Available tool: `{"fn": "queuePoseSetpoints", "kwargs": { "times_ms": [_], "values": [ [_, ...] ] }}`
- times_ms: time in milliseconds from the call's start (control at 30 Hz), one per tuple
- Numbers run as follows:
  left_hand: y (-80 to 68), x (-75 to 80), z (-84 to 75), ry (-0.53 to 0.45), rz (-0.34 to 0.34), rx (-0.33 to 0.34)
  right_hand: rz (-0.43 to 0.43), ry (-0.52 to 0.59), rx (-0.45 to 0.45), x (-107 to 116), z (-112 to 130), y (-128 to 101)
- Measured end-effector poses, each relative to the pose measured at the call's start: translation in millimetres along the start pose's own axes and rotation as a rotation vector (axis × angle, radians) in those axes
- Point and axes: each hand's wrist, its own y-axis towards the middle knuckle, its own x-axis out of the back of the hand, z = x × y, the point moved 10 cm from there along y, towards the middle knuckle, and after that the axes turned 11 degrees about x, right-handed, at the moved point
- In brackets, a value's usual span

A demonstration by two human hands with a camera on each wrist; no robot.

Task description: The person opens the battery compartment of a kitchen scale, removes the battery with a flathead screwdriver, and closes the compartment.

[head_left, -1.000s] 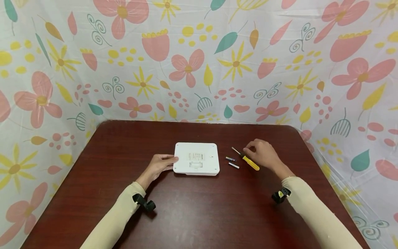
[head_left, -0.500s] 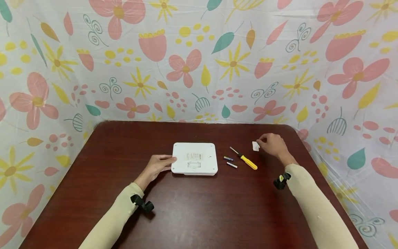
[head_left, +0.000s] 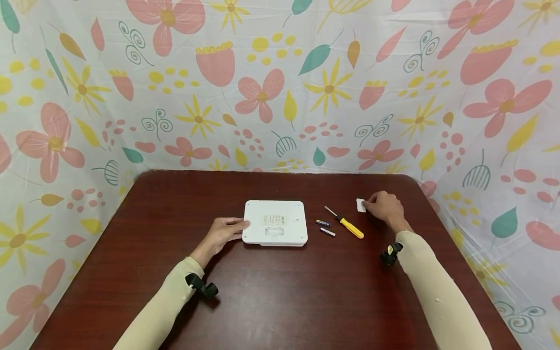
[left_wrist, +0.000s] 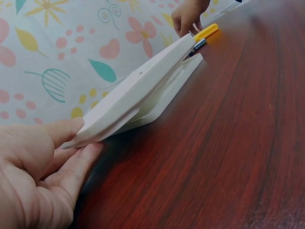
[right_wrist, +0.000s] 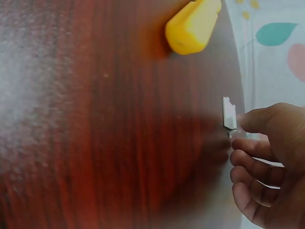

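Note:
A flat white device (head_left: 274, 214), which looks like a digital scale, lies bottom up with a label and an uncovered battery slot. My left hand (head_left: 222, 233) grips its left edge, thumb on top and fingers underneath. In the left wrist view that hand (left_wrist: 43, 167) holds the edge of the scale (left_wrist: 138, 86) a little off the table. My right hand (head_left: 385, 208) pinches a small white battery cover (head_left: 360, 205) at the table's right. Thumb and index finger meet around the cover's near end (right_wrist: 229, 114) in the right wrist view.
Two batteries (head_left: 323, 223) lie just right of the scale. A screwdriver with a yellow handle (head_left: 352, 228) lies between them and my right hand. The brown table (head_left: 280, 291) ends at a flower-printed curtain (head_left: 262, 136) behind and at both sides.
My right hand has moved right and away past the screwdriver, and the battery cover now shows at its fingertips. The left hand keeps its grip on the scale.

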Motion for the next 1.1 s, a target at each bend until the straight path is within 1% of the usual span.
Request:
{"fn": "queuePoseSetpoints", "kwargs": {
  "times_ms": [300, 533, 800, 900, 1100],
  "values": [
    [-0.1, 0.9, 0.0, 0.008, 0.0, -0.002, -0.052, -0.003, 0.019, -2.6, 3.1, -0.5],
    [0.0, 1.5, 0.1, -0.003, -0.002, 0.012, -0.155, -0.008, 0.051, 4.6, 10.3, -3.0],
    [-0.7, 1.1, -0.3, -0.006, 0.002, 0.008, -0.235, -0.001, 0.091, 15.1, 19.4, -8.5],
    [-0.2, 0.6, -0.4, -0.009, 0.007, 0.004, -0.273, 0.029, 0.102, 19.7, 23.0, -11.6],
    [-0.1, 0.5, -0.8, 0.001, 0.007, -0.004, -0.321, 0.149, 0.141, 26.6, 37.5, -14.8]
  ]
}}
